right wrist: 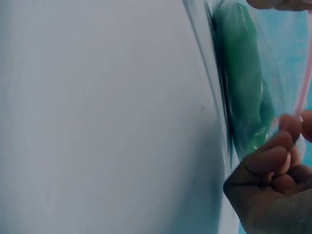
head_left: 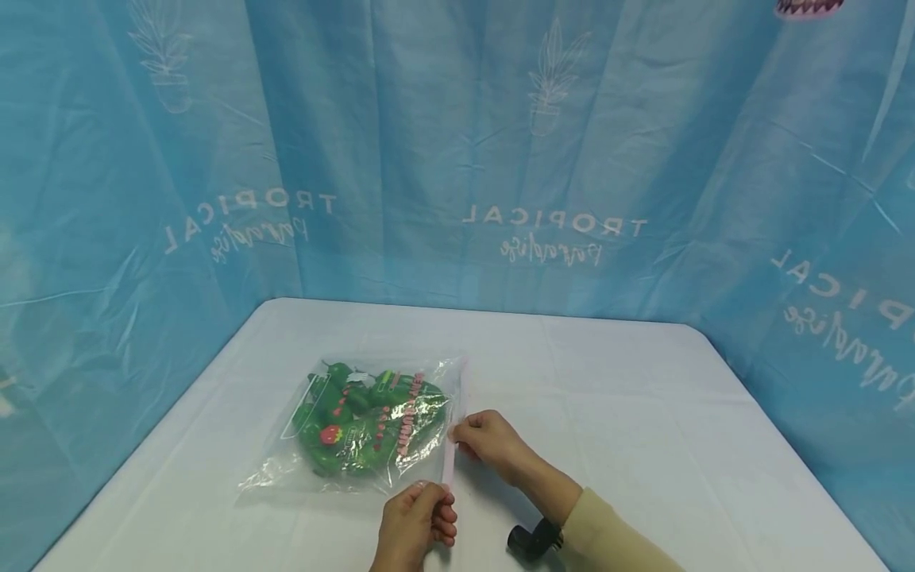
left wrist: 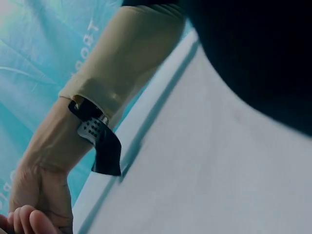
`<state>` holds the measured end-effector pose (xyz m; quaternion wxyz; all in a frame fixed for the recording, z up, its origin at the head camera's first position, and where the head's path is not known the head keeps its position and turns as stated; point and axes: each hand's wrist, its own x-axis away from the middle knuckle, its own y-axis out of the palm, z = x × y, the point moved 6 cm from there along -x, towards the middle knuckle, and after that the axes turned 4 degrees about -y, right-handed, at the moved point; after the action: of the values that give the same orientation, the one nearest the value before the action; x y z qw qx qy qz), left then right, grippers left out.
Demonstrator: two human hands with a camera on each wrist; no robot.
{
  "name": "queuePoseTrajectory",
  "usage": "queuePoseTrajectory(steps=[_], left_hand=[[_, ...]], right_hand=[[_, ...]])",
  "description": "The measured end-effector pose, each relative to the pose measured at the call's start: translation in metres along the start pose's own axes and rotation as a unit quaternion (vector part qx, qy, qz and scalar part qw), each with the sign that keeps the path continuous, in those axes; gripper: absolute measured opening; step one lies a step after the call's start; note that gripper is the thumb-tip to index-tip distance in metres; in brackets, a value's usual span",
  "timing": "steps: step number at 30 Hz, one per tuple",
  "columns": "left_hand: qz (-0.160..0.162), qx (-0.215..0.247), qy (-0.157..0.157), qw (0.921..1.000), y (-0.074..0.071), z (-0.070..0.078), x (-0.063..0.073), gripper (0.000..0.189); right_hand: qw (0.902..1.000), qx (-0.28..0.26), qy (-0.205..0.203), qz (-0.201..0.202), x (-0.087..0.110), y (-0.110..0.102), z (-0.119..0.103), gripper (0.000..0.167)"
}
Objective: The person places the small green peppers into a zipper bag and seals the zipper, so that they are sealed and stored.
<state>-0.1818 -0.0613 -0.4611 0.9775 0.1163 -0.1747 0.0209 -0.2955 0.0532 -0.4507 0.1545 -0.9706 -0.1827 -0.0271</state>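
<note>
A clear zip bag point(head_left: 286, 465) with a pink zip strip point(head_left: 449, 465) along its right edge lies on the table. Inside are several green vegetables point(head_left: 332, 401), some with pepper-like stems; their exact kinds are hard to tell through the printed plastic. My left hand point(head_left: 417, 523) pinches the near end of the pink strip between thumb and fingers. Further up the same edge, my right hand point(head_left: 493, 445) pinches the strip with thumb and forefinger. In the right wrist view the left hand's curled fingers point(right wrist: 268, 165) hold the bag's edge beside a green vegetable point(right wrist: 241, 63).
A white-covered table point(head_left: 629, 413) carries the bag. Blue printed curtains point(head_left: 429, 143) hang around its back and sides. A black strap end point(left wrist: 107, 148) hangs from the right wrist, under the beige sleeve point(head_left: 608, 536).
</note>
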Motion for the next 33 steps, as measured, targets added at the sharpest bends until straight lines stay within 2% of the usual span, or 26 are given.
queuePoseTrajectory(steps=[5,10,17,20,26,33], left_hand=[[-0.024,-0.01,-0.01,0.9996,0.002,-0.004,0.0,0.032],[-0.041,-0.008,-0.018,0.999,0.005,-0.007,0.0,0.039],[-0.04,-0.014,-0.01,0.999,0.007,-0.005,0.0,0.039],[-0.038,-0.016,-0.004,0.9991,0.007,-0.003,0.001,0.036],[-0.041,-0.009,-0.012,0.999,0.011,-0.006,0.002,0.035],[-0.046,-0.003,-0.012,0.9989,0.012,-0.007,0.003,0.036]], right_hand=[[0.9995,0.019,0.024,-0.007,0.002,-0.003,0.003,0.022],[0.9993,0.027,0.017,-0.018,0.005,-0.004,0.003,0.024],[0.9995,0.024,0.008,-0.018,0.004,-0.003,0.005,0.026],[0.9997,0.024,0.003,-0.003,-0.002,-0.008,0.005,0.027],[0.9993,0.031,0.007,0.02,-0.019,-0.021,0.005,0.026],[0.9976,0.047,0.024,0.045,-0.039,-0.032,0.005,0.026]])
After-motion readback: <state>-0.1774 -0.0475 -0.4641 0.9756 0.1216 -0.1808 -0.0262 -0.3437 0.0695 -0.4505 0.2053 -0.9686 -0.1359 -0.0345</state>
